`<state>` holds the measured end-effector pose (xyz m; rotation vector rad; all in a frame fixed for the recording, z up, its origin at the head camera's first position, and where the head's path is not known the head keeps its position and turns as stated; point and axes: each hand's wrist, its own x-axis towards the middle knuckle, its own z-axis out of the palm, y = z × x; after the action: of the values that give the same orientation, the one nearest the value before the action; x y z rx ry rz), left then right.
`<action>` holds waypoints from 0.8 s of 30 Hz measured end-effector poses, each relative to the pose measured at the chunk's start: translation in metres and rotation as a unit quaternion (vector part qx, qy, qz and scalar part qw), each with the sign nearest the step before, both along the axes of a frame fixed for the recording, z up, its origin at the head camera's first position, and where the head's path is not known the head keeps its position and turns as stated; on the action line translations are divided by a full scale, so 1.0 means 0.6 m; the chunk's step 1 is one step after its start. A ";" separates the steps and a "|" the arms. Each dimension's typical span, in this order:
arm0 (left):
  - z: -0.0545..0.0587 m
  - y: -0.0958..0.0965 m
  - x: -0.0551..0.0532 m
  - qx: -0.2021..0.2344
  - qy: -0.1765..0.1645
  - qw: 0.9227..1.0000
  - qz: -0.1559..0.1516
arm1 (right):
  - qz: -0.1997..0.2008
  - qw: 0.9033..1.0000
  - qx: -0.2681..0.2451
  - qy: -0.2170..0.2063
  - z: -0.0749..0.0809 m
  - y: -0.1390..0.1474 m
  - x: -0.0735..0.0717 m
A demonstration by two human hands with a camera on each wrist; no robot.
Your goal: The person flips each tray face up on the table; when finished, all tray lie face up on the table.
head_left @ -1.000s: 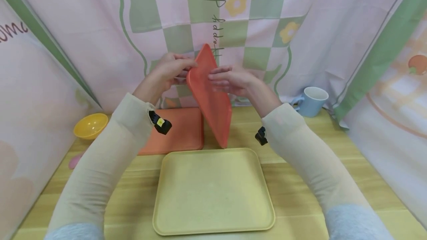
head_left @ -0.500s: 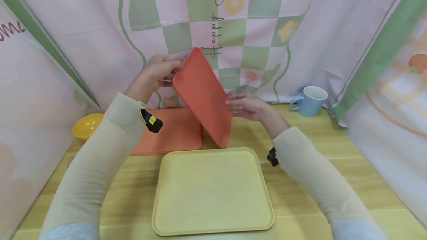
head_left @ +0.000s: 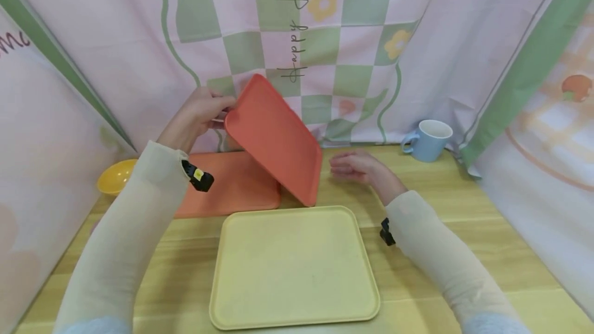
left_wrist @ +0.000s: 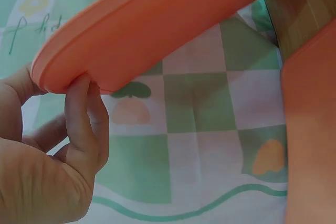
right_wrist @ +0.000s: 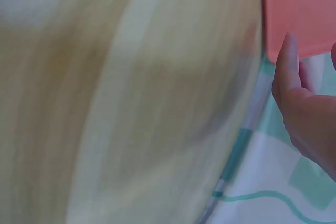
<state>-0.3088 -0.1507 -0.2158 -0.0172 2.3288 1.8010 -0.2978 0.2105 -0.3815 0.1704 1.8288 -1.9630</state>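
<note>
Left grip (head_left: 202,110) pinches the red tray's (head_left: 278,140) raised end, right grip (head_left: 356,166) relaxed beside it.

Red tray (head_left: 278,140): leans further left than a second ago, upper corner lower, inner face turned more broadly to view. Left hand (head_left: 199,112): lower and further left, along with the gripped rim. Right hand (head_left: 355,166): earlier at the tray's face, then its right edge; now lower, just beside it, apart. Yellow bowl (head_left: 115,177): partly covered by the left sleeve (head_left: 120,231).
</note>
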 end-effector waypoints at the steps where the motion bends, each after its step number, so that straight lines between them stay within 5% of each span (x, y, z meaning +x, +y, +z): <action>1: -0.004 -0.005 0.002 0.001 0.000 1.000 0.001 | 0.003 1.000 0.006 0.000 -0.004 0.003 0.000; 9: -0.044 -0.051 0.015 0.033 0.010 0.999 0.004 | 0.038 0.999 0.007 -0.010 -0.024 0.006 -0.002; 14: -0.071 -0.072 0.022 0.067 -0.015 0.998 0.014 | 0.055 0.998 -0.005 -0.012 -0.030 0.007 -0.004; 24: -0.117 -0.089 0.026 0.124 -0.032 0.992 0.017 | 0.041 0.998 -0.041 -0.015 -0.034 0.007 -0.002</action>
<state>-0.2933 -0.2038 -0.2859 -0.0785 2.0580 2.0617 -0.2990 0.2145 -0.4021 0.0979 1.7064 -1.9634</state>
